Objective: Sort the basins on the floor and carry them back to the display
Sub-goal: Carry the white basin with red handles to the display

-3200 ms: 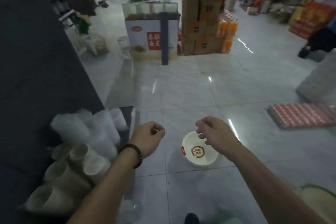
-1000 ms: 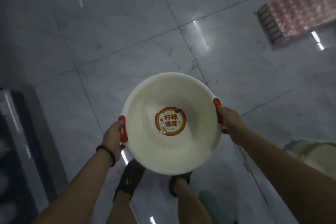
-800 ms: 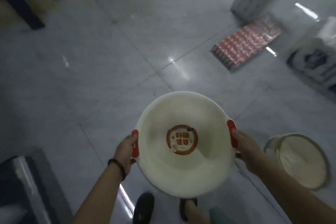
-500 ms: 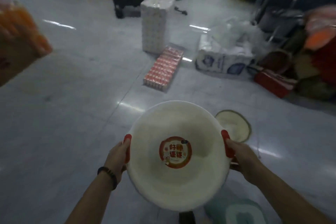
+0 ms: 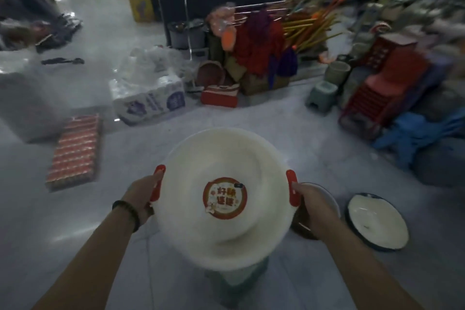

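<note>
Left hand (image 5: 142,192) and right hand (image 5: 310,202) each grip a red handle of the cream basin (image 5: 224,196), level at frame centre, likely for carrying steadily.

tiled floor (image 5: 276,121) bears a dark-rimmed basin (image 5: 377,221), red pack (image 5: 74,152), tissue bundle (image 5: 148,100), green stool (image 5: 322,94).

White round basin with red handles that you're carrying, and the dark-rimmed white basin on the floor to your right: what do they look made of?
White round basin with red handles: probably moulded plastic, with a matt cream surface and no sharp glints. Dark-rimmed white basin: looks like enamelled metal, with a glossy white inside and a thin dark blue edge, though blur leaves this open.
</note>
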The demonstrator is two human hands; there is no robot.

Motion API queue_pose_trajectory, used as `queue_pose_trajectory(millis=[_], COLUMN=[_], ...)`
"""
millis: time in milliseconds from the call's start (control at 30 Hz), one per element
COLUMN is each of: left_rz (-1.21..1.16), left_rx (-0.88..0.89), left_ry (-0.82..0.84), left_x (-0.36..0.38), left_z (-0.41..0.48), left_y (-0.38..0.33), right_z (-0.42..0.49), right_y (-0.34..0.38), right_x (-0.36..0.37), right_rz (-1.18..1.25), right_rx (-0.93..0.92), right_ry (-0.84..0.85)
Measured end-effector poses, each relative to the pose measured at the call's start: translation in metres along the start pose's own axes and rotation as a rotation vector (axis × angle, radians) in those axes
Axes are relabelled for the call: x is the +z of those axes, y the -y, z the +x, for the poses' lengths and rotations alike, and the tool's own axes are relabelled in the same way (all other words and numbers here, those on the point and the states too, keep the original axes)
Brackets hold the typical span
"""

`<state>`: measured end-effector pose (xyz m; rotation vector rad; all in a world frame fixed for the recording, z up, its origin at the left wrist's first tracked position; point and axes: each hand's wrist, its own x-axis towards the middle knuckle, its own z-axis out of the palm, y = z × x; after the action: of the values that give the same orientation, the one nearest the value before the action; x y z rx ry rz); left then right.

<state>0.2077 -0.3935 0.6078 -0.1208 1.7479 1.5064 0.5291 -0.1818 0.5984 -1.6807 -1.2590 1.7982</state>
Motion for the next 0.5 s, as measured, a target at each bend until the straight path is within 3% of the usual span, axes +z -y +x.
queue_pose_trajectory(millis=[233,500], left_rz=[0.166,0.360], left_rx=[-0.038,-0.094], left_ry=[0.264,0.476], left_x=[0.225,0.426], left_z=[-0.016,-0.001], left_y=[0.042,0.092], right_z=[0.028,0.061], right_y=[-0.016,-0.037], right_x=[-0.199,-0.348], right_rz=[0.161,0.359], right_rx=[0.014,0.125], right_ry=[-0.220,-0.467])
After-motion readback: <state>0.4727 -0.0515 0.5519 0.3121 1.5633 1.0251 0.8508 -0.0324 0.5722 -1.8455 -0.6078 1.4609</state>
